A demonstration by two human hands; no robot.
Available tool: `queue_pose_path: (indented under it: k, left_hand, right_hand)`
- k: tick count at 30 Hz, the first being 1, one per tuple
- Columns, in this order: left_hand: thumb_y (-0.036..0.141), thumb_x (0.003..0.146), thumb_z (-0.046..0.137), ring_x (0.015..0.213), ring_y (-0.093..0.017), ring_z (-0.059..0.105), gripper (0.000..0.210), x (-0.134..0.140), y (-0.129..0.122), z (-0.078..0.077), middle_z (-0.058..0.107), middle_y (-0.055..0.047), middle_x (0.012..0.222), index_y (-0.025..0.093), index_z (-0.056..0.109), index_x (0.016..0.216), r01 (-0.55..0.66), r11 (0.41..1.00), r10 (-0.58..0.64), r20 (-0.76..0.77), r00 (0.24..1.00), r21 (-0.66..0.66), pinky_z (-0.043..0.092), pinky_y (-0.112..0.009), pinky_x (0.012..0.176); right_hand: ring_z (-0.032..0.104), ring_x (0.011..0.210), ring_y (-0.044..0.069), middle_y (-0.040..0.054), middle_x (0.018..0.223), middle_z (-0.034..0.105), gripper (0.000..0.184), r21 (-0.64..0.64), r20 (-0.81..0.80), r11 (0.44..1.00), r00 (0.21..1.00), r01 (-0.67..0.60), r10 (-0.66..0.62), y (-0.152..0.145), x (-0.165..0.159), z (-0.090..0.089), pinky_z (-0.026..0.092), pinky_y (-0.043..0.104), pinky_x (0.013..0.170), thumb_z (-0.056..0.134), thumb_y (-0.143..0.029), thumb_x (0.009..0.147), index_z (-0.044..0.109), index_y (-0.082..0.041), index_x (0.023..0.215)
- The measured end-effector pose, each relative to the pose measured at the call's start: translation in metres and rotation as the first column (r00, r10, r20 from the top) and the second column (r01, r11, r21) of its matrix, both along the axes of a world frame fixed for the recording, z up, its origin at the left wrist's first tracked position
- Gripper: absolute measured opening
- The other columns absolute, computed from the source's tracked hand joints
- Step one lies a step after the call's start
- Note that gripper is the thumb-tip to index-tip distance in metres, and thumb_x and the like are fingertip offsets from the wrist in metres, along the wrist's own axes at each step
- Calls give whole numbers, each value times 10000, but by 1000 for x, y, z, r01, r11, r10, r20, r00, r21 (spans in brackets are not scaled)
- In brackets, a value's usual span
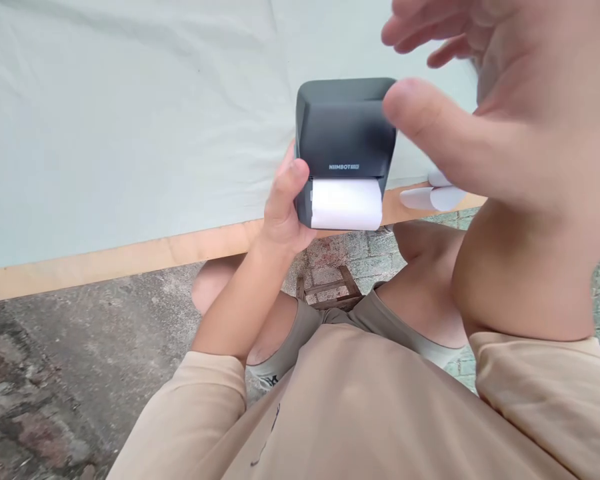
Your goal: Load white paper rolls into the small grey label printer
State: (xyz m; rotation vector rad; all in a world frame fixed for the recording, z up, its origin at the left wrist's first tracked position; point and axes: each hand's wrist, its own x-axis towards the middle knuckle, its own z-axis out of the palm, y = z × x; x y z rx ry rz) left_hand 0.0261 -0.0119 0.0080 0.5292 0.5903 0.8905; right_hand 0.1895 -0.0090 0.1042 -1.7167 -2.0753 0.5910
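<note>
A dark label printer (347, 133) with "NIIMBOT" on its lid is held over the table's near edge. White label paper (347, 203) shows at its near end, below the lid. My left hand (285, 203) grips the printer from the left, thumb on its side and the other fingers hidden beneath. Raised close to the camera at the upper right, my right hand (500, 100) has its fingers apart and holds nothing. Its thumb overlaps the printer's upper right corner in view; whether it touches, I cannot tell.
A pale cloth (130, 120) covers the table, whose wooden edge (130, 257) runs across in front of me. Curled white paper (433, 197) lies on that edge at the right. Below are my knees, a small wooden stool (330, 290) and the paved ground.
</note>
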Motion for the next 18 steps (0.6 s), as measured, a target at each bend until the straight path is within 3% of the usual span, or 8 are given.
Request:
queue_pose_path:
  k: [3,7,13,18]
  left_hand:
    - [449,802,599,1193,-267,597,352,-1,-2,-2,673,-36,1035,249,585,1091,-8,1000,7,-31,1000,-28,534,-336,889]
    - [420,808,602,1017,-234,651,304,-2,-1,-3,669,-33,1011,260,588,1066,7,998,-9,-33,999,-56,515,-313,752]
    - [516,854,411,1212,-324,557,378,1,4,4,688,-92,989,227,594,1014,60,997,-59,25,998,-51,504,-392,891]
    - [454,857,405,1165,-255,595,335,1,7,0,707,-43,962,227,644,919,-66,993,56,-97,994,-100,502,-353,974]
  right_hand:
    - [556,1037,161,3,1197,569,466,-135,80,982,987,-129,141,2,5,-8,421,293,880,534,-440,837,480,-244,1256]
    - [539,970,204,41,1198,546,540,-209,130,975,986,-75,104,1,-2,-13,430,341,810,546,-413,806,441,-241,1306]
    - [546,973,199,34,1203,539,659,-276,111,961,993,0,32,-1,-6,-10,438,332,854,581,-365,783,328,-290,1386]
    - [546,937,195,36,1161,559,634,-209,105,977,993,-39,62,2,-5,-17,443,330,824,556,-408,791,365,-229,1369]
